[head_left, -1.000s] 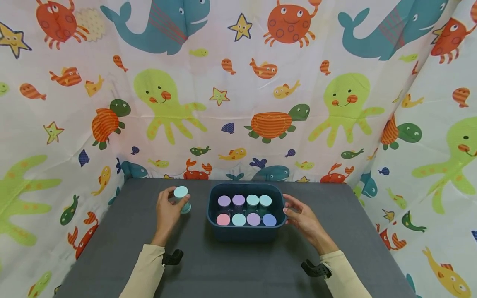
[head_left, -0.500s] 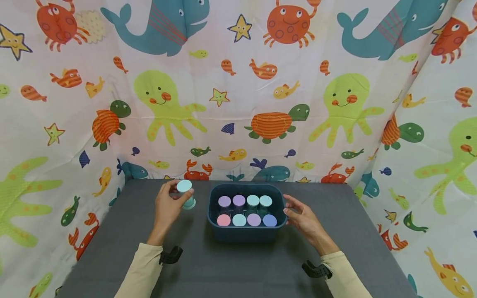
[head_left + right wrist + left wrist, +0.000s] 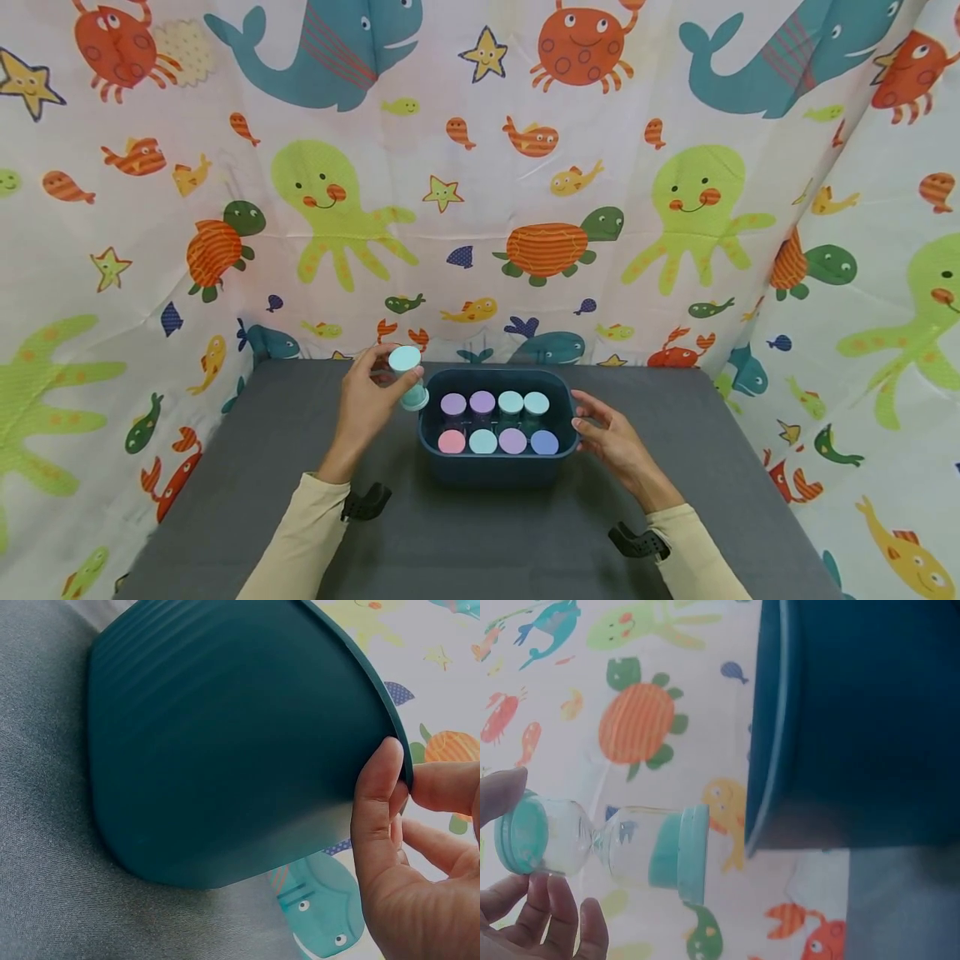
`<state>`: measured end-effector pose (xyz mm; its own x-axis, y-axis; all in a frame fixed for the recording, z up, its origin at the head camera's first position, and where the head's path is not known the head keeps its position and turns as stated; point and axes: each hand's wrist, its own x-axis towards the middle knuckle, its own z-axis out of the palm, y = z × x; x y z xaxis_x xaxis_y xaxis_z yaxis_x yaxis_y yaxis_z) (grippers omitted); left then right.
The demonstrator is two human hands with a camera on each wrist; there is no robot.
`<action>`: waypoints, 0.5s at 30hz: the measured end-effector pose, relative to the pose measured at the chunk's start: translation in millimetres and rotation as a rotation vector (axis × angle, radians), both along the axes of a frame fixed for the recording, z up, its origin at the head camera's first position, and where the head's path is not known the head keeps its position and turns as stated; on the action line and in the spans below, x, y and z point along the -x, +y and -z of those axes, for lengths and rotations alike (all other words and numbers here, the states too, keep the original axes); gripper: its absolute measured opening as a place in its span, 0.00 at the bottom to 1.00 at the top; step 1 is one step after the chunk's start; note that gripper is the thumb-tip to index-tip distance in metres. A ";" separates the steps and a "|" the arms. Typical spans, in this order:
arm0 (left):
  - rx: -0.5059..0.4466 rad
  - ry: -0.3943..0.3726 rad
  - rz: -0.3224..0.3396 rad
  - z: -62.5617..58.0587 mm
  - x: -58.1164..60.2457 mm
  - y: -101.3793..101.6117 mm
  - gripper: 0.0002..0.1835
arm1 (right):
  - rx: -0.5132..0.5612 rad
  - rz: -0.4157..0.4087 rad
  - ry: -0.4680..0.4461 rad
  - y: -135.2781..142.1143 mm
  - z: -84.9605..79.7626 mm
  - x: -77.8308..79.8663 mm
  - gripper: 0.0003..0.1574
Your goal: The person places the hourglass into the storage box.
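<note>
My left hand pinches a sand timer by its upper cap, thumb on one side and fingers on the other. The timer has mint end caps, clear glass bulbs and mint sand gathered at the lower end. It is held in the air just left of a dark teal plastic bin. With thumb and fingers, my right hand grips the bin's right rim. Inside the bin, several similar timers stand in two rows, including a pink-capped timer and a blue-capped timer; their lower parts are hidden.
The bin stands on a table with a grey cloth. Behind it and along the sides hangs a white curtain printed with sea animals. A black strap sits on each wrist.
My left hand has carried the sand timer rightward and slightly up, from over the left of the table to beside the bin's left rim. The right hand and the bin have stayed put.
</note>
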<state>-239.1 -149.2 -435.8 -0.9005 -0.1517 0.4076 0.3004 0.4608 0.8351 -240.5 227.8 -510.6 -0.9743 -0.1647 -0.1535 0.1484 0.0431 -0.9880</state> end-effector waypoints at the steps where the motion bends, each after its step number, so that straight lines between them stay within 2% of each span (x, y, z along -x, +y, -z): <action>1: -0.005 0.001 0.010 -1.1 0.8 2.8 0.28 | 0.003 0.001 0.000 -0.1 0.3 0.1 0.33; 15: -0.085 -0.039 0.168 -17.7 3.0 56.5 0.26 | -0.001 -0.003 -0.009 2.1 -0.8 -0.2 0.34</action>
<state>-242.1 -92.8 -418.0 -0.9307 -0.0304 0.3645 0.3342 0.3344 0.8812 -240.3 229.9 -509.8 -0.9724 -0.1672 -0.1627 0.1575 0.0443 -0.9865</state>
